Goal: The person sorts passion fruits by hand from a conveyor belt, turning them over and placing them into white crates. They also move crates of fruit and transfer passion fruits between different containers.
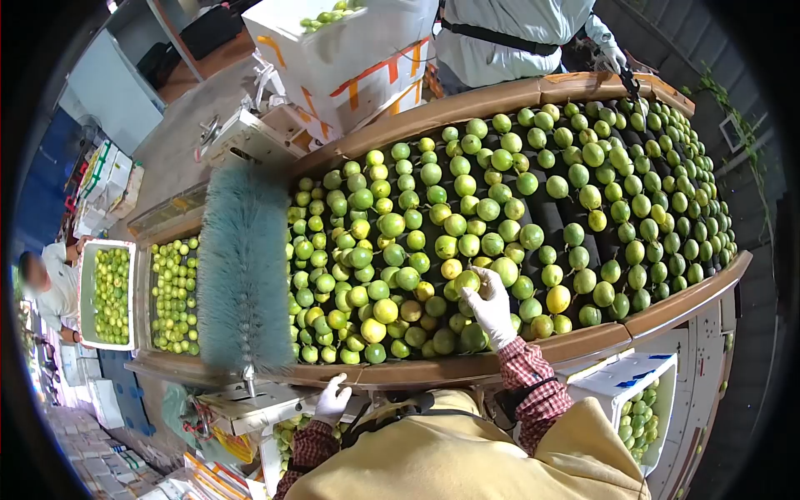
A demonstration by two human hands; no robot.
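Observation:
My right hand (490, 305), in a white glove, reaches over the roller conveyor, its thumb and fingers closed on a round yellow-green fruit (467, 282). Rows of similar green and yellowish fruit (392, 225) surround it on the dark rollers, and some nearby are partly covered by the hand. Below the conveyor's near brown rail (450, 372), my gloved left hand (332, 398) hovers with its fingers apart and holds nothing that I can see. Under that hand, a container of green fruit (290, 435) is partly hidden by my sleeve.
A large teal brush roller (246, 267) spans the belt at left. Beyond it, a person handles a white crate (107, 342) of fruit. Another person's gloved hand (615, 58) is at the far rail. White foam boxes stand behind (342, 62) and at my right (612, 379).

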